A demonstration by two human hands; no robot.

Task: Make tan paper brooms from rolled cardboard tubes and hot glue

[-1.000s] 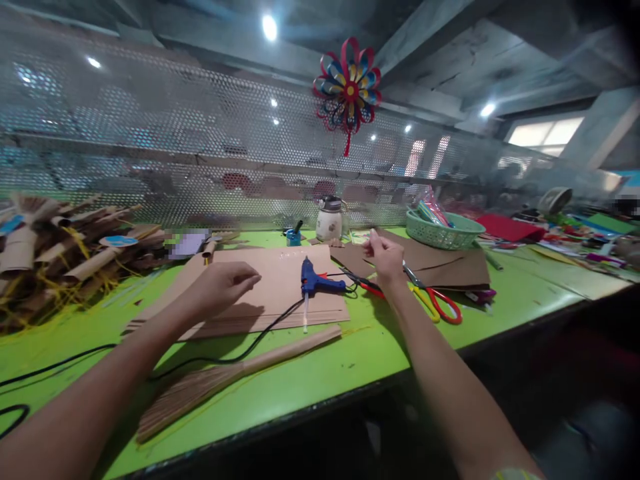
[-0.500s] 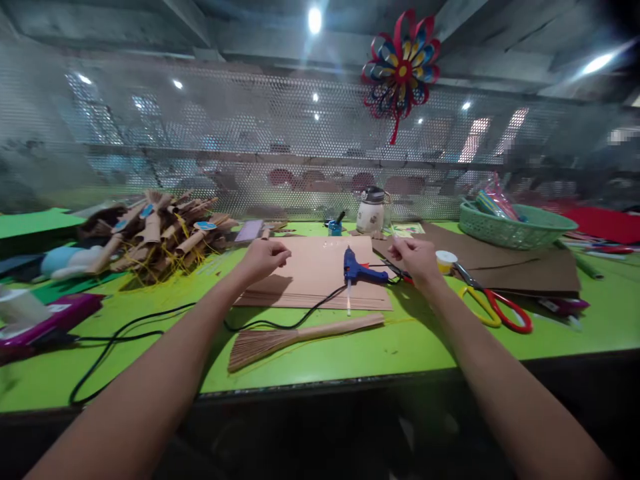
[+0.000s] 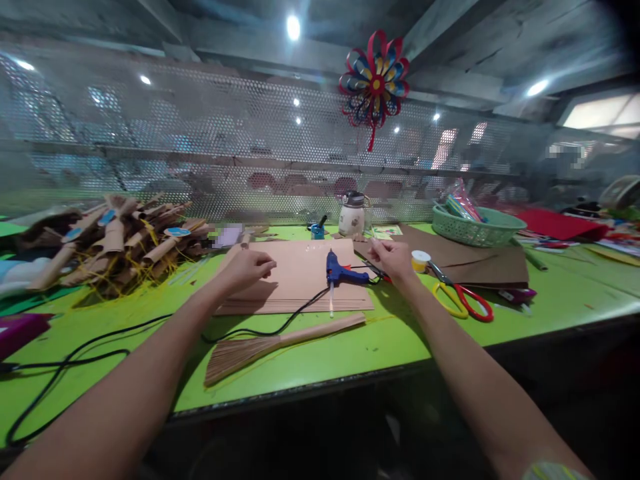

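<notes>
My left hand (image 3: 253, 270) is closed in a pinch over the left side of a stack of tan paper sheets (image 3: 295, 263); whatever it grips, if anything, is too small to see. Beyond the stack's right edge, my right hand (image 3: 393, 260) is also pinched, with a thin pale tip above its fingers that I cannot identify. Between the hands a blue glue gun (image 3: 340, 270) rests on the paper, a glue stick jutting from its back. In front of the stack lies a small brown paper broom (image 3: 280, 347), its fanned end to the left.
Scissors (image 3: 463, 300) with red and yellow handles lie right of my right hand, beside a small yellow-and-white tub (image 3: 420, 261). Left is a heap of paper brooms (image 3: 125, 240) with yellow string. Behind stand a lidded jar (image 3: 353, 215) and a green basket (image 3: 475, 228). A black cord (image 3: 280, 331) crosses the table.
My view has turned to the right, so the table and its things appear further left. Both hands keep nearly the same pinched pose above the paper; the glue gun and broom stay put.
</notes>
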